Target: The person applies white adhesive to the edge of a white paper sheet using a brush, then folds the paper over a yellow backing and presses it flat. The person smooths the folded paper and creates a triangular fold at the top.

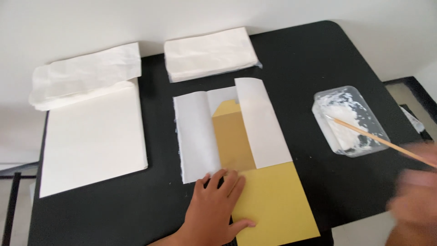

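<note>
The yellow card template [268, 200] lies mid-table, long axis running away from me, its far end tucked under folded white paper [227, 132]. My left hand [216, 209] presses flat, fingers spread, on both. My right hand [416, 196] is blurred and cut off, pinching a thin wooden stick [387, 142] dipped in a clear plastic paste tub [350, 120].
</note>
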